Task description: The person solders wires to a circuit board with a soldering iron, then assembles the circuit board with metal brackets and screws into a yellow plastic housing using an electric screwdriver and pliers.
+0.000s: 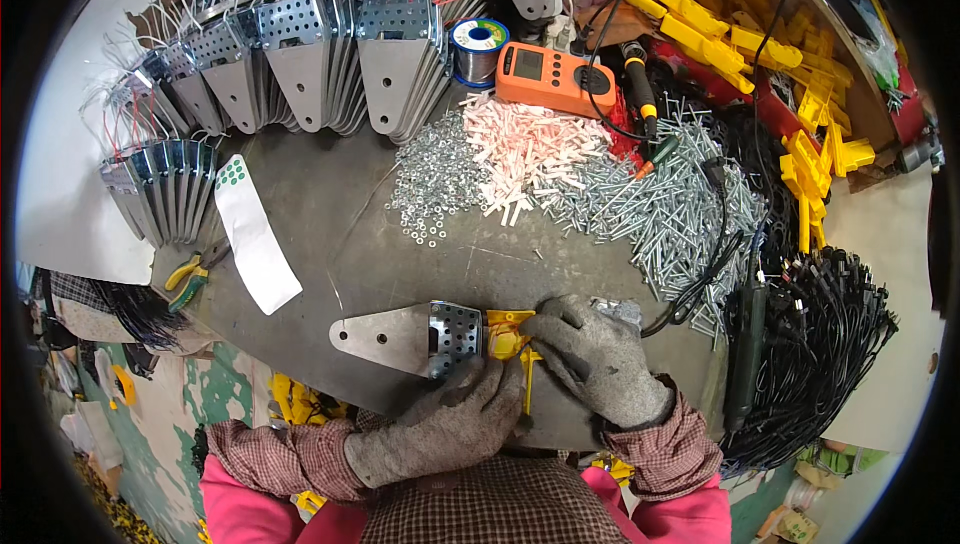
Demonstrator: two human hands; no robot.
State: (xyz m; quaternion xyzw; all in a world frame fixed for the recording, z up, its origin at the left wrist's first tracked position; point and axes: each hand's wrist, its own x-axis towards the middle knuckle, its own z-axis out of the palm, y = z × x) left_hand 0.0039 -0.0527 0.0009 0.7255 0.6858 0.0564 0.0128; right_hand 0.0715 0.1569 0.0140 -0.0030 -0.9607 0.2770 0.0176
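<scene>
With 12 o'clock at the far side of the bench [330, 214], the wedge-shaped metal plate [395, 337] lies near the bench's close edge, its narrow rounded end toward 9. Toward 3 it meets a shiny bracket full of holes [455, 337], then a yellow plastic handle [506, 336].

The gloved left hand [440, 424] comes in from 7 o'clock, its fingers bent and close together against the near side of the bracket and handle; I cannot tell whether they grip. The gloved right hand [605, 359] comes from 4, fingers curled, tips at the handle's right end; anything pinched between them is hidden. A narrow yellow strip [529, 389] shows between the hands.

Around the plate, washers [432, 184] are heaped at 12, pale pink sleeves [525, 149] and an orange meter [553, 81] at 1, screws [665, 219] at 2, and black cords [820, 354] at 3. A white sticker sheet [257, 244] lies at 10, just beside pliers [190, 279]. Rows of similar plates [310, 89] stand toward 11.
</scene>
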